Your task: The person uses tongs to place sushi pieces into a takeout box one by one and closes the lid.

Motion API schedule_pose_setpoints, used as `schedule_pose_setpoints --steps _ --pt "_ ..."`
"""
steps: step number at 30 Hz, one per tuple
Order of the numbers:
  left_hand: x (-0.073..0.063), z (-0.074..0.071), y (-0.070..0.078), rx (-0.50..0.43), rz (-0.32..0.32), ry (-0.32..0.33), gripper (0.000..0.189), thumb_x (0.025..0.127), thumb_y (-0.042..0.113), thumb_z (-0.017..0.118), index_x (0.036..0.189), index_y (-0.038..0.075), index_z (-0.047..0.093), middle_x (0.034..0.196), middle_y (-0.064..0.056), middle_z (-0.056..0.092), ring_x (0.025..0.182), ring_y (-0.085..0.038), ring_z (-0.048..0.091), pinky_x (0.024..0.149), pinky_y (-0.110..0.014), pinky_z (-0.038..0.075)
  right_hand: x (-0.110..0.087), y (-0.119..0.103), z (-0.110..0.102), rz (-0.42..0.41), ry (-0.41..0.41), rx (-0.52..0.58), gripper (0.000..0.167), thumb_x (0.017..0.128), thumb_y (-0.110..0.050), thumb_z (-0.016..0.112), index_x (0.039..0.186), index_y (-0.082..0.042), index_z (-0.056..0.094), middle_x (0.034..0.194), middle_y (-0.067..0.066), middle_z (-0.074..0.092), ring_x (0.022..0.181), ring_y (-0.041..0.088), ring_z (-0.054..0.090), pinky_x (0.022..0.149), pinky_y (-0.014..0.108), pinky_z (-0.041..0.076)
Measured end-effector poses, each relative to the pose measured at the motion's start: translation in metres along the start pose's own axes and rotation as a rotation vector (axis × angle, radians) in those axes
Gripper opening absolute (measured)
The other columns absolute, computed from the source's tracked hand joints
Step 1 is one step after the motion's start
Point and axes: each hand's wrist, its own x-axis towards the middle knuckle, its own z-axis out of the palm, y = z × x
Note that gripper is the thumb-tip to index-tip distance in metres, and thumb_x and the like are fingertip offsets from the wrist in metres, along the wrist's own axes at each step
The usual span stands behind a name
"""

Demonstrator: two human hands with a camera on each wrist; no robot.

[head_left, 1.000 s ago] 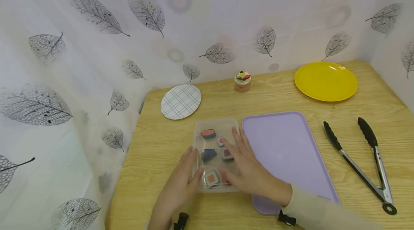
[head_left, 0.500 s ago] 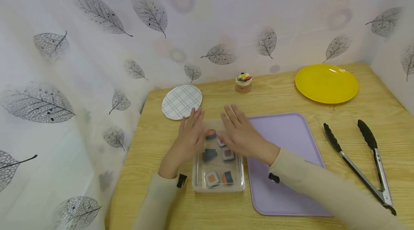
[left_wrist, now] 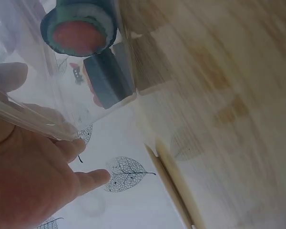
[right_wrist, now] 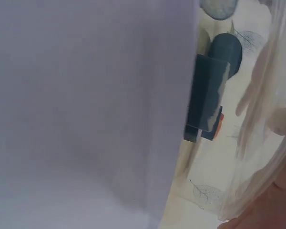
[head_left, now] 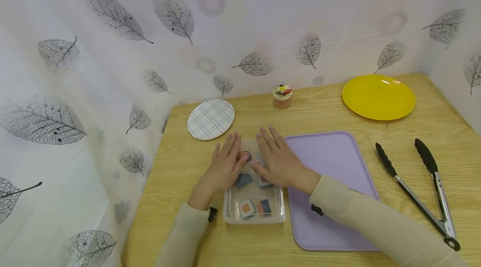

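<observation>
A clear plastic box (head_left: 253, 220) with a see-through lid holds several toy sushi pieces, among them a square roll (head_left: 246, 208) with an orange centre and an orange-and-dark piece (head_left: 264, 207) at its near end. My left hand (head_left: 221, 169) lies over the far left edge of the lid, fingers stretched away from me. On the far right edge my right hand (head_left: 281, 162) rests with straight fingers, thumb pointing inward over the lid. A round roll (left_wrist: 79, 36) shows through the box wall in the left wrist view. Both hands cover parts of the sushi.
Against the box's right side lies a lilac tray (head_left: 323, 154), partly under my right forearm. Black-tipped tongs (head_left: 417, 200) lie spread at the far right. Behind stand a checked plate (head_left: 211, 119), a small toy cake (head_left: 282, 96) and a yellow plate (head_left: 378, 97).
Both hands have moved from the box's middle sides up to its far end. Over the last half second they shift only slightly, the left thumb coming inward over the lid.
</observation>
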Motion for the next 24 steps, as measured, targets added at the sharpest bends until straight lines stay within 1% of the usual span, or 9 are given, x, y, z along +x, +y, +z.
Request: schedule_pose_setpoints --steps 4,10,14,16,18,20,22,23,24 --pt "0.000 0.003 0.000 0.040 -0.001 0.024 0.073 0.115 0.049 0.030 0.169 0.004 0.008 0.177 -0.017 0.010 0.165 -0.037 0.012 0.129 -0.074 0.017 -0.001 -0.001 0.002 -0.010 0.028 -0.032 0.087 0.109 -0.058 0.042 0.164 0.005 0.021 0.174 0.027 0.011 0.163 0.047 0.001 0.134 0.064 0.018" --pt "-0.002 0.003 0.003 0.055 -0.010 0.034 0.072 0.115 0.049 0.030 0.169 0.004 0.010 0.177 -0.017 0.012 0.164 -0.038 0.014 0.130 -0.072 0.020 -0.003 -0.002 0.005 -0.010 0.077 -0.050 0.084 0.109 -0.057 0.045 0.164 0.004 0.025 0.173 0.026 0.017 0.162 0.048 0.006 0.131 0.067 0.023" --pt "-0.003 0.003 0.006 0.085 -0.022 0.057 0.071 0.115 0.048 0.032 0.168 0.005 0.015 0.176 -0.016 0.016 0.164 -0.037 0.017 0.130 -0.070 0.023 -0.003 -0.002 0.006 0.006 0.079 -0.068 0.083 0.108 -0.057 0.044 0.165 0.001 0.025 0.174 0.024 0.019 0.162 0.048 0.008 0.131 0.067 0.024" --pt "-0.004 0.003 0.008 0.126 -0.011 0.104 0.067 0.115 0.046 0.035 0.167 0.005 0.024 0.174 -0.017 0.025 0.162 -0.037 0.024 0.128 -0.069 0.028 -0.003 -0.002 0.005 0.017 0.071 -0.080 0.083 0.108 -0.057 0.044 0.165 0.000 0.026 0.174 0.024 0.019 0.162 0.048 0.009 0.131 0.068 0.022" --pt "-0.006 0.003 0.011 0.199 0.024 0.187 0.060 0.114 0.043 0.042 0.161 0.005 0.040 0.166 -0.018 0.041 0.156 -0.037 0.038 0.124 -0.066 0.038 -0.002 -0.003 0.003 0.028 0.053 -0.087 0.082 0.108 -0.058 0.043 0.165 -0.002 0.027 0.174 0.024 0.019 0.163 0.048 0.010 0.132 0.068 0.020" --pt "-0.008 0.001 0.013 0.264 0.073 0.298 0.049 0.111 0.039 0.053 0.149 0.007 0.057 0.154 -0.016 0.057 0.143 -0.037 0.055 0.115 -0.062 0.050 -0.002 -0.005 -0.001 0.030 0.056 -0.070 0.079 0.108 -0.057 0.045 0.164 -0.002 0.033 0.172 0.025 0.023 0.162 0.048 0.012 0.132 0.068 0.019" --pt "-0.010 -0.001 0.015 0.296 0.110 0.395 0.037 0.107 0.036 0.062 0.133 0.011 0.069 0.140 -0.013 0.068 0.130 -0.034 0.065 0.105 -0.058 0.057 -0.005 -0.008 -0.005 0.021 0.068 -0.034 0.075 0.108 -0.055 0.049 0.160 -0.002 0.040 0.171 0.027 0.026 0.162 0.049 0.014 0.132 0.068 0.020" --pt "-0.013 -0.001 0.015 0.302 0.126 0.430 0.033 0.104 0.035 0.066 0.127 0.013 0.073 0.134 -0.012 0.071 0.125 -0.033 0.068 0.100 -0.056 0.060 -0.007 -0.010 -0.007 0.008 0.079 -0.010 0.072 0.108 -0.052 0.051 0.158 -0.001 0.044 0.170 0.028 0.028 0.161 0.049 0.015 0.131 0.068 0.021" --pt "-0.017 -0.002 0.017 0.288 0.134 0.443 0.029 0.103 0.035 0.068 0.124 0.014 0.074 0.132 -0.011 0.072 0.123 -0.032 0.069 0.097 -0.055 0.060 -0.011 -0.013 -0.009 -0.013 0.091 0.014 0.069 0.107 -0.050 0.054 0.156 -0.001 0.047 0.168 0.028 0.030 0.161 0.050 0.017 0.131 0.068 0.022"
